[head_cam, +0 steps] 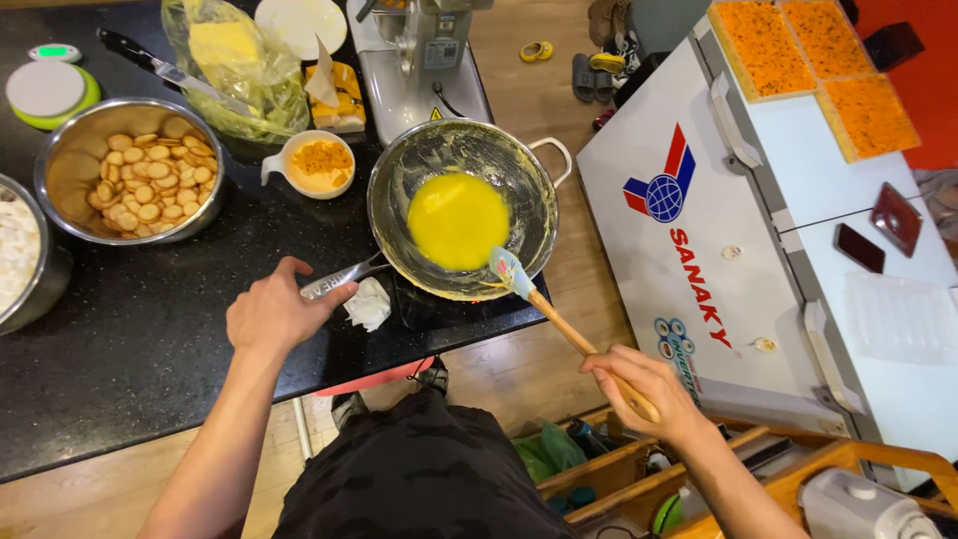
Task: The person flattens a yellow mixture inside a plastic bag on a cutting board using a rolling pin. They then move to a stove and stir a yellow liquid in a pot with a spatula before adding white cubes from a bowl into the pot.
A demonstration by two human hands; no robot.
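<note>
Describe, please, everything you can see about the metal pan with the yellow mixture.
The pan is round, shiny metal, sitting level on a dark cooktop at the counter's edge. Yellow liquid pools in its middle; pale smears coat the inner walls. It has a long metal handle toward the person, held by the left hand, and a small loop handle on the far side. A spatula with a wooden shaft, held in the right hand, rests its pale blade on the near rim.
</note>
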